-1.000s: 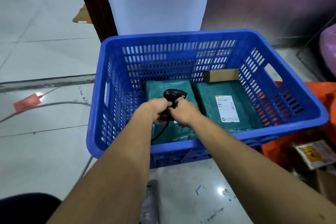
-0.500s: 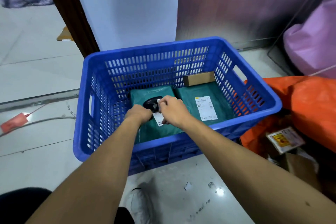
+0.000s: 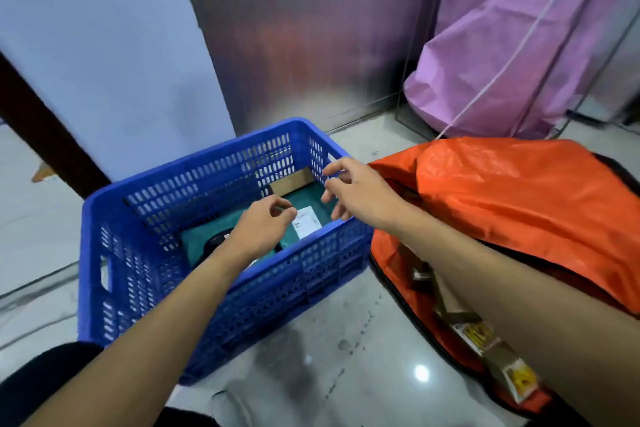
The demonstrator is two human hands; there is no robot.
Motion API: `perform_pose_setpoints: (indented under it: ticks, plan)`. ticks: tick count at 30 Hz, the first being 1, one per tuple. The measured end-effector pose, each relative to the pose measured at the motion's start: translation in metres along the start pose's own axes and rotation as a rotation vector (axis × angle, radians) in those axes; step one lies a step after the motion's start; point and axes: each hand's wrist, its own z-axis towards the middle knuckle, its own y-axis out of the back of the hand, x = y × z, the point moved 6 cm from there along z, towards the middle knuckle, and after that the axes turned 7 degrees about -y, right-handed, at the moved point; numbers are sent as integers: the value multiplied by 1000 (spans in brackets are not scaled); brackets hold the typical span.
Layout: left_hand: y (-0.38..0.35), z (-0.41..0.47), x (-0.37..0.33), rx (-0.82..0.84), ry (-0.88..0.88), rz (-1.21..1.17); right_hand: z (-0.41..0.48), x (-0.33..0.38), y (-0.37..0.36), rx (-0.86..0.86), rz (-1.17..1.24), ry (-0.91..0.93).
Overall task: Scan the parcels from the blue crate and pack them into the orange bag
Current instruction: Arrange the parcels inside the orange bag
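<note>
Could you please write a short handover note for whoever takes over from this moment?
Left hand and right hand: empty, fingers relaxed, above the blue plastic crate.
In the crate: green plastic-wrapped parcel with white label, a second green parcel with the black handheld scanner on it, a brown cardboard box.
Done: labelled cartons lie in the orange fabric bag.
Left: scan, pack those three.

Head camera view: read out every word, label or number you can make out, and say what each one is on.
Nothing can be read for certain.
White shipping label on the green parcel in the blue crate: print too blurred.
Yellow sticker on the cardboard box in the orange bag: too blurred.
Yellow and white sticker on the nearer box: too blurred.
</note>
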Motion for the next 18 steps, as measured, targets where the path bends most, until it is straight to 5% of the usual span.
perform_pose_setpoints:
  ticks: [13, 18]
  plan:
    - [-88, -59, -200, 318, -297, 84, -127, -95, 193, -153, -69, -197]
    - [-139, -46, -235, 490, -494, 521, -140, -139, 228, -198, -87, -327]
